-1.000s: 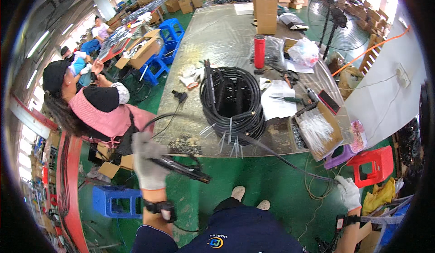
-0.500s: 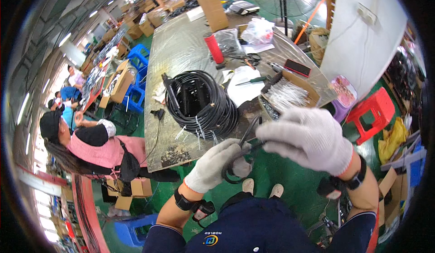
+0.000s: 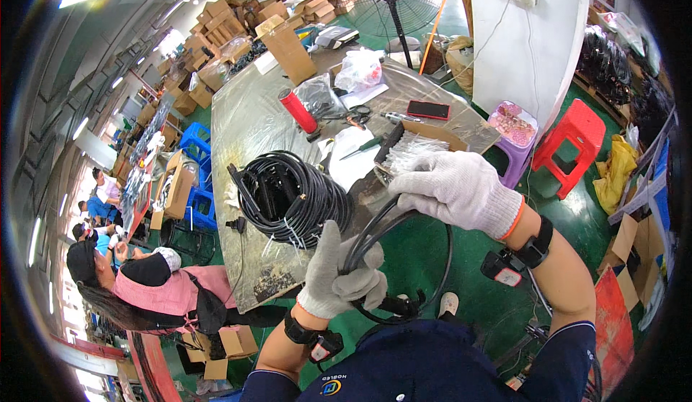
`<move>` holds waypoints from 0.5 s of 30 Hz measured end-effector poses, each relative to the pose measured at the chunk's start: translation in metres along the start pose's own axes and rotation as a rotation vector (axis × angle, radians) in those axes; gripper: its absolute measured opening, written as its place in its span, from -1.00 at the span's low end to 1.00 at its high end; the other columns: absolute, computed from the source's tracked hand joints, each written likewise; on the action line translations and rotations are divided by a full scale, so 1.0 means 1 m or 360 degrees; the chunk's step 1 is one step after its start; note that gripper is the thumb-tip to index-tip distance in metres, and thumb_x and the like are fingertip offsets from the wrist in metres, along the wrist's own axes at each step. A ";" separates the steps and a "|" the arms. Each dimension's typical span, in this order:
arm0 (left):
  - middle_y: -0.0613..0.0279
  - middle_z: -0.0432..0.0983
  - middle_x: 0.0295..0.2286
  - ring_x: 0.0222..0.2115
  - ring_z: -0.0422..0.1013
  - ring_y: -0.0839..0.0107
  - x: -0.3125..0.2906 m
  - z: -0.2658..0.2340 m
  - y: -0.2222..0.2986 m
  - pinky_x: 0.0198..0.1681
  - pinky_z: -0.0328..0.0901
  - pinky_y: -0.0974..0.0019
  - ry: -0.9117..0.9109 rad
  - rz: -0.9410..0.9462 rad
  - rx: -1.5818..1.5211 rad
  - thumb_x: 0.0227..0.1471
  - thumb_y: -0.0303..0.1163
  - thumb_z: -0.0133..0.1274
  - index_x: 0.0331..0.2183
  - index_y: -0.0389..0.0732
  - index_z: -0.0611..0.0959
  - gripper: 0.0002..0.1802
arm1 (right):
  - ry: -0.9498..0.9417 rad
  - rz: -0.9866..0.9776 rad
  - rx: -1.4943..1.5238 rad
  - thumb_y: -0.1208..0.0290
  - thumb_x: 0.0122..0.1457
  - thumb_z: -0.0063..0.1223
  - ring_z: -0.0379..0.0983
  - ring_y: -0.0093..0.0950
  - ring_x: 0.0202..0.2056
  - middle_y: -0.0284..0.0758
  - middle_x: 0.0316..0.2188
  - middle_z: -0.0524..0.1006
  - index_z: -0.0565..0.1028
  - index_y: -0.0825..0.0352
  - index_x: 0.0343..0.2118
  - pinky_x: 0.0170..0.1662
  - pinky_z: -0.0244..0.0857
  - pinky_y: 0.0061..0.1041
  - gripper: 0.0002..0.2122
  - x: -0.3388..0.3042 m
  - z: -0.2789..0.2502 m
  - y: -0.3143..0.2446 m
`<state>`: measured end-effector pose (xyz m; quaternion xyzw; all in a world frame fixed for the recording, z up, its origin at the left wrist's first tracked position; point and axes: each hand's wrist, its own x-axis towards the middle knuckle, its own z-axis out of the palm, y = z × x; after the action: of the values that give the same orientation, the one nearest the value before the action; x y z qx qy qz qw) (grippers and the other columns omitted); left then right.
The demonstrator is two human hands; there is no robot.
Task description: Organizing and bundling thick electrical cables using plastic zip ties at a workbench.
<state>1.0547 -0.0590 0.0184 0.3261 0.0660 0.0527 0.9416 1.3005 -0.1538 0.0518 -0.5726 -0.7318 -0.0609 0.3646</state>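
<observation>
Both my hands wear white knit gloves. A black cable [image 3: 446, 258] runs in loose loops between them, in front of the table's near edge. The fingers of my left hand [image 3: 343, 272] wrap round several strands of it, thumb pointing up. My right hand [image 3: 454, 191] pinches the loops at their upper right. A dark connector-like end [image 3: 411, 304] hangs below my left hand. On the table, just beyond my left hand, stands a large bundle of coiled black cables [image 3: 292, 197] with white ties on its near side.
A box of white ties [image 3: 418, 151] sits beyond my right hand. Nearby lie a green-handled screwdriver [image 3: 362, 148], a phone [image 3: 429, 109] and a red cylinder [image 3: 298, 110]. A person in pink [image 3: 155, 287] sits at left. Purple [image 3: 513, 139] and red [image 3: 573, 141] stools stand right.
The cable has spread from a small tight bunch into wider loops. My right hand, blurred before, has moved left and now pinches the cable. My view has shifted a little to the right.
</observation>
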 end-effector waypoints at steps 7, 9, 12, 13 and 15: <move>0.53 0.08 -0.88 -0.90 -0.01 0.54 0.018 0.011 -0.005 -0.67 0.19 0.27 0.0376 -0.0162 0.0238 0.32 0.19 -0.46 -0.39 -0.20 0.57 -0.28 | -0.0049 -0.0092 -0.0141 0.23 0.09 0.17 0.52 -0.34 -0.35 -0.37 -0.42 0.47 0.54 0.10 -0.39 -0.36 0.41 -0.35 -0.89 -0.002 -0.016 -0.019; 0.53 0.07 -0.88 -0.91 -0.03 0.54 0.022 0.012 -0.006 -0.66 0.19 0.27 0.0368 -0.0156 0.0256 0.32 0.20 -0.46 -0.40 -0.19 0.57 -0.28 | -0.0126 -0.0025 -0.0111 0.23 0.09 0.16 0.52 -0.35 -0.35 -0.37 -0.42 0.47 0.54 0.10 -0.38 -0.35 0.41 -0.36 -0.89 -0.003 -0.019 -0.018; 0.54 0.06 -0.88 -0.90 -0.01 0.53 0.028 0.020 -0.003 -0.66 0.19 0.27 0.0407 -0.0232 0.0349 0.31 0.21 -0.46 -0.40 -0.18 0.56 -0.28 | -0.0074 -0.0089 -0.0188 0.23 0.10 0.15 0.53 -0.33 -0.36 -0.35 -0.42 0.49 0.53 0.10 -0.37 -0.36 0.41 -0.34 -0.89 -0.007 -0.016 -0.021; 0.54 0.06 -0.88 -0.90 -0.01 0.53 0.027 0.023 -0.004 -0.66 0.19 0.27 0.0404 -0.0242 0.0347 0.31 0.21 -0.46 -0.40 -0.18 0.56 -0.28 | -0.0075 -0.0079 -0.0189 0.23 0.10 0.15 0.53 -0.33 -0.36 -0.35 -0.42 0.49 0.53 0.10 -0.37 -0.36 0.41 -0.34 -0.89 -0.008 -0.016 -0.019; 0.48 0.08 -0.88 -0.85 0.08 0.46 0.023 0.033 -0.004 -0.65 0.19 0.27 0.0584 -0.0129 0.0616 0.30 0.23 -0.48 -0.42 -0.17 0.54 -0.27 | -0.0128 -0.0058 -0.0126 0.23 0.12 0.13 0.52 -0.30 -0.37 -0.34 -0.42 0.49 0.54 0.07 -0.29 -0.37 0.41 -0.34 -0.88 -0.009 -0.019 -0.011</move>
<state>1.0831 -0.0784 0.0398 0.4821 0.2575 0.0597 0.8353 1.2999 -0.1745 0.0636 -0.5751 -0.7531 -0.0735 0.3108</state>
